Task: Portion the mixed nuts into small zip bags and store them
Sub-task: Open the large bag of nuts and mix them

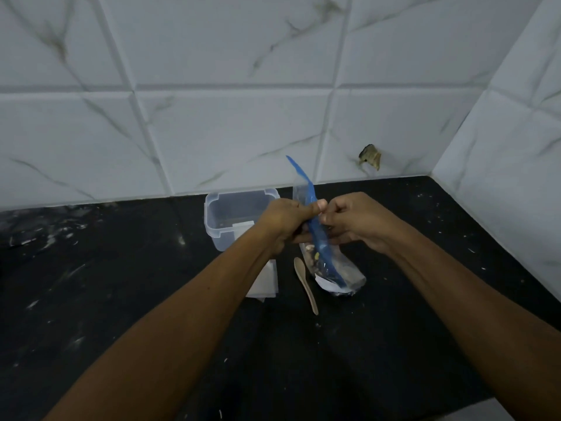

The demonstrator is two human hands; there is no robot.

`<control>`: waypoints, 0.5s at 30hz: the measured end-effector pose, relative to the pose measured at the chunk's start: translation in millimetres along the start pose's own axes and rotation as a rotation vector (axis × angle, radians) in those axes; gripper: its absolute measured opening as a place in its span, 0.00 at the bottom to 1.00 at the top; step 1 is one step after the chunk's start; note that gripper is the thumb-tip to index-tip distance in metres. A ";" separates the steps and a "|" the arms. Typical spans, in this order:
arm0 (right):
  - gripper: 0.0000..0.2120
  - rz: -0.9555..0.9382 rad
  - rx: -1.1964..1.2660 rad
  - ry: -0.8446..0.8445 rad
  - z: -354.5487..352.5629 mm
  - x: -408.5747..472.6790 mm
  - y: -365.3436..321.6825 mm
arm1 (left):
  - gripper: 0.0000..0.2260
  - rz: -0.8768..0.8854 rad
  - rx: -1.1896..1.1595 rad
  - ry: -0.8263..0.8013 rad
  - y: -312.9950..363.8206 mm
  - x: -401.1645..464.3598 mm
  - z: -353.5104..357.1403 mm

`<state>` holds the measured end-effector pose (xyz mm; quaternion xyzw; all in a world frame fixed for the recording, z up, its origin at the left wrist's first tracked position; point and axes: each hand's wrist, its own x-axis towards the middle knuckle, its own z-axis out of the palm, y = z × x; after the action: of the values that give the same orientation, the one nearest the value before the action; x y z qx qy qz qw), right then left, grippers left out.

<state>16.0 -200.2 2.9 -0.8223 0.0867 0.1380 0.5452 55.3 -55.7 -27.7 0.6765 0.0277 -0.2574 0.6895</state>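
A small clear zip bag with a blue zip strip [317, 238] is held up over the black counter, edge-on to me. My left hand [285, 220] pinches the strip from the left and my right hand [349, 220] pinches it from the right, thumbs close together. Below the hands a clear bag of mixed nuts [337, 275] lies on the counter. A small wooden spoon [306, 284] lies just left of it. A clear plastic container [233, 217] stands open behind my left hand, near the wall.
A stack of flat clear bags [264, 281] lies under my left wrist. The black counter [121, 284] runs to white marble-look tiled walls at the back and right. A chipped hole [370, 156] marks the back wall.
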 end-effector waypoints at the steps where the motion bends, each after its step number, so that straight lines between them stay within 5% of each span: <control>1: 0.04 0.010 0.011 0.001 -2.2 0.1 1.4 | 0.15 0.003 0.006 0.000 -0.6 2.0 -0.1; 15: 0.16 0.015 0.237 -0.215 -21.3 -1.8 4.1 | 0.19 0.035 0.161 -0.035 11.7 17.3 11.9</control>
<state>15.9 -221.4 7.8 -0.7320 0.0498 0.2179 0.6436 71.2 -73.1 -22.6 0.7255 -0.0172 -0.2584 0.6377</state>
